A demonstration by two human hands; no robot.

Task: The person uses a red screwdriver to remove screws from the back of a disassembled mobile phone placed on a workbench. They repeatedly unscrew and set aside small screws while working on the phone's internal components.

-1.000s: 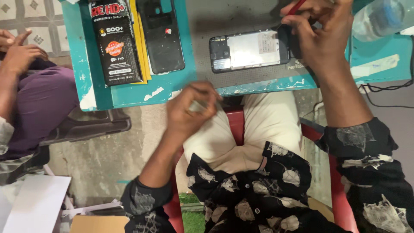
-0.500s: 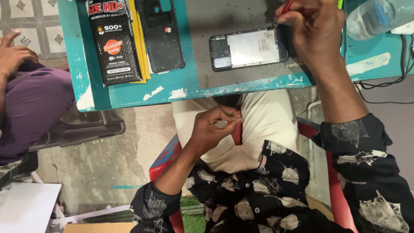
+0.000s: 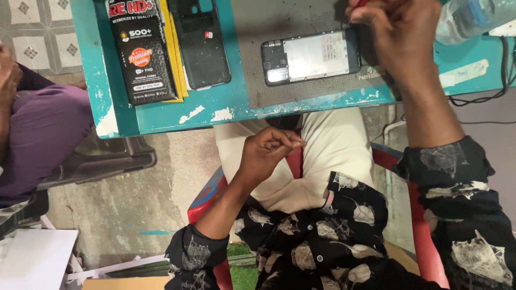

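Note:
My right hand (image 3: 400, 37) is up on the teal table (image 3: 161, 115), closed around a thin red-handled tool (image 3: 359, 4) at the right end of an opened black phone (image 3: 312, 56). The phone lies face down on a grey work mat (image 3: 279, 21) with its insides showing. My left hand (image 3: 269, 153) hangs below the table edge over my lap in cream trousers, fingertips pinched together. Whether anything small sits between them is hidden.
A black phone back cover (image 3: 201, 43) and a black printed box (image 3: 141, 53) lie on the left of the table. A clear plastic bottle (image 3: 467, 19) lies at the right, with a black cable (image 3: 484, 102) below it. Another person in purple (image 3: 37, 134) sits left. I sit on a red chair (image 3: 207, 193).
My left hand dropped from the table edge down to my lap and pinched shut. My right hand stayed at the phone's right end with the tool.

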